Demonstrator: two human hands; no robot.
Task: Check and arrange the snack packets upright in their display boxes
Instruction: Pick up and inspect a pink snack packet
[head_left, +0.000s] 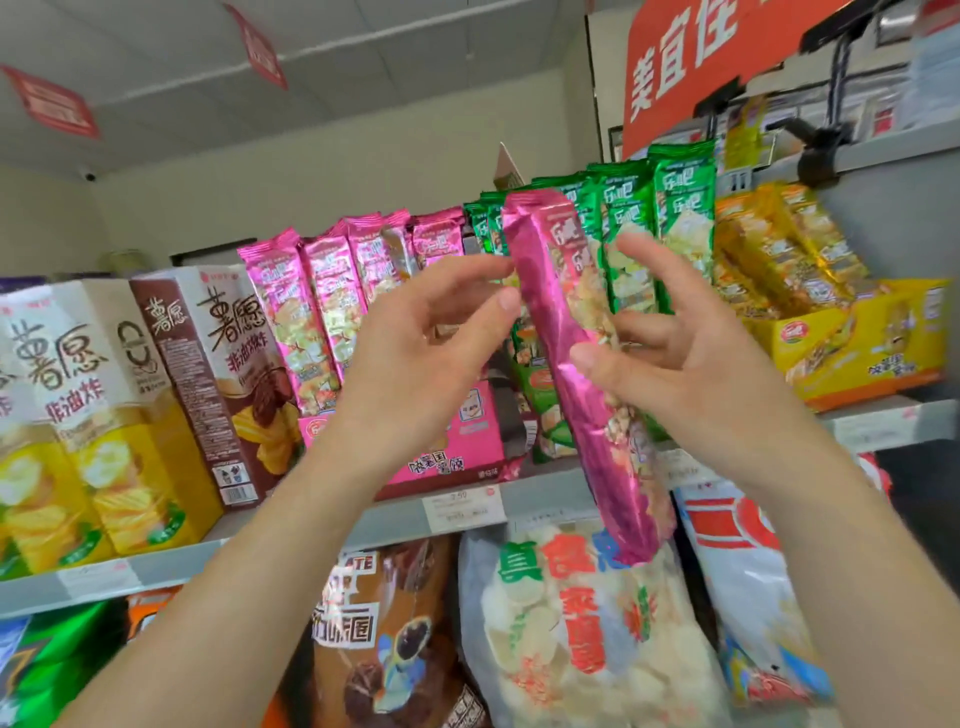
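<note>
Fingers and thumb of the left hand pinch the upper edge of one pink packet. The right hand grips its middle, thumb on the front. It's held tilted out in front of the shelf, covering the spot between the pink display box and the green packets. There's a yellow box on the right and tall chip boxes on the left. Grey shelf edge, big bags below, red sign up top.

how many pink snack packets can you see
6: one pink foil snack packet in both hands, five standing in the pink cardboard display box; others may be hidden
</note>
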